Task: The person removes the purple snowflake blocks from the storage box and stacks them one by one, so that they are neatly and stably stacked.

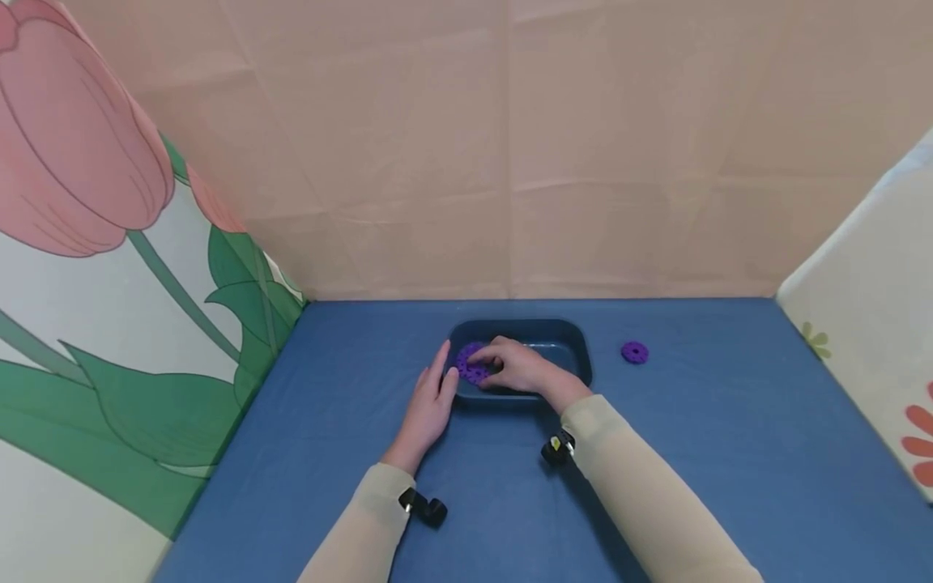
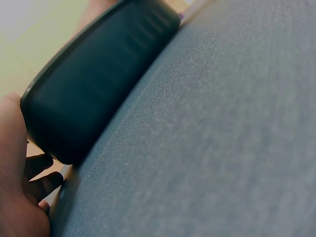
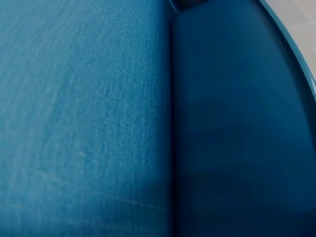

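A dark blue rectangular tray (image 1: pixel 561 325) stands on the blue table. Inside its left end lie purple round pieces with holes (image 1: pixel 472 372), partly covered by my right hand (image 1: pixel 513 364). The thumb and fingers of that hand curl over one purple disc and grip it at its edges. My left hand (image 1: pixel 430 405) rests along the tray's left side, its fingers fairly straight against the outer wall. In the left wrist view, the left fingers (image 2: pixel 42 185) are at the tray's lower corner. The right wrist view shows only the tray's outer wall (image 3: pixel 237 123) and the tabletop.
Another purple disc (image 1: pixel 635 352) with a central hole lies on the blue table (image 1: pixel 700 453), right of the tray. A beige backdrop (image 1: pixel 510 162) rises behind the table, with a flower-printed cloth (image 1: pixel 80 146) at the left and a white one (image 1: pixel 875 283) at the right.
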`<action>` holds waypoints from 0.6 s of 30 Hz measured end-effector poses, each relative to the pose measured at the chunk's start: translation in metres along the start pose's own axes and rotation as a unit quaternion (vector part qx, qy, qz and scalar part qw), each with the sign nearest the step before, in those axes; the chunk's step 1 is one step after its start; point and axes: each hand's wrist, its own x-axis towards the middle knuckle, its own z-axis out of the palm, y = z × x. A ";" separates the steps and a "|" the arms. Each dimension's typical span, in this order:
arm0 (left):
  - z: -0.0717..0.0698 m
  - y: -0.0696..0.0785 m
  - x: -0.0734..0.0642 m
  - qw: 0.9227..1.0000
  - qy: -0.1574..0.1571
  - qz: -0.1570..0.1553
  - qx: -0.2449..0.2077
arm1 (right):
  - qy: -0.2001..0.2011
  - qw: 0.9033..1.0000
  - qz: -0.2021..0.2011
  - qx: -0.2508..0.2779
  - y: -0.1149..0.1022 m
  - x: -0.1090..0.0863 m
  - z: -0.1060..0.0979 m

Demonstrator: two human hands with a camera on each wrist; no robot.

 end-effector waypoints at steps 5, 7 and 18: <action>0.000 0.000 0.000 1.000 -0.001 -0.005 0.002 | -0.008 1.000 0.001 -0.007 -0.001 0.001 0.000; -0.001 0.000 0.001 1.000 -0.002 -0.005 0.001 | -0.008 1.000 0.004 -0.008 -0.001 0.001 0.000; 0.000 0.000 0.001 1.000 -0.001 -0.006 0.002 | 0.001 1.000 0.017 -0.012 0.000 0.002 0.003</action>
